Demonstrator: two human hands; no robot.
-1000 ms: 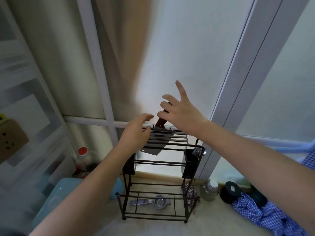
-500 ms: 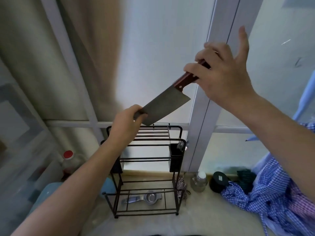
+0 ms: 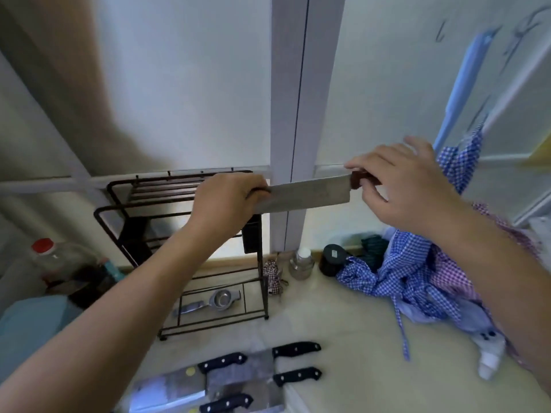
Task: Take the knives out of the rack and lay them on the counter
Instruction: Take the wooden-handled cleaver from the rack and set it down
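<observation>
Steel cleaver (image 3: 304, 195) held level | left hand (image 3: 226, 201) pinches blade tip | right hand (image 3: 399, 186) grips handle | rack (image 3: 143, 210) beneath left hand | knives (image 3: 238, 380) on bench (image 3: 357, 368) below.

Far right: blue checked cloth (image 3: 396, 272) heaped beside black jar (image 3: 332, 260) and white-capped bottle (image 3: 301, 263). Far left: red-capped jug (image 3: 56, 257). Metal strainer (image 3: 219, 300) near it, lying flat. White window frame (image 3: 293, 84) behind.

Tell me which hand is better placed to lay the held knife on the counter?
Right, probably. The right hand holds the cleaver by its handle, while the left hand only pinches the bare blade tip. The counter lies below.
</observation>
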